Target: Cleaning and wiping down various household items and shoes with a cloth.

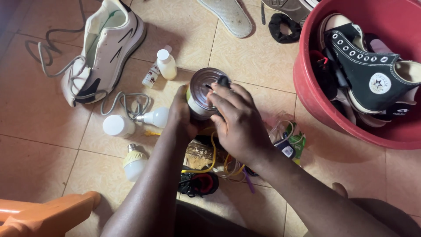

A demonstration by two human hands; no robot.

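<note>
Looks dicey tbh: left hand (180, 115) wrapped around the tin can (202, 93) just above the tiled floor (39, 114), right hand (239, 120) fingers (218, 98) pinching a small black thing on its lid, so could slip and spill.

Bare tiled floor (35, 131) at near left and at the left edge offers open passage. Far left is blocked by a white low-top sneaker (107, 41) whose grey laces (66, 66) trail toward the centre. Left of the round metal tin (204, 92), a small white squeeze bottle (166, 63), a white capped jar (117, 126) and two light bulbs (135, 162) narrow the way. A large red plastic basin (315, 92) filled with shoes walls off the right. An orange plastic stool (48, 215) closes the near left corner. Tangled cords and a brush (206, 162) clutter the near centre.
</note>
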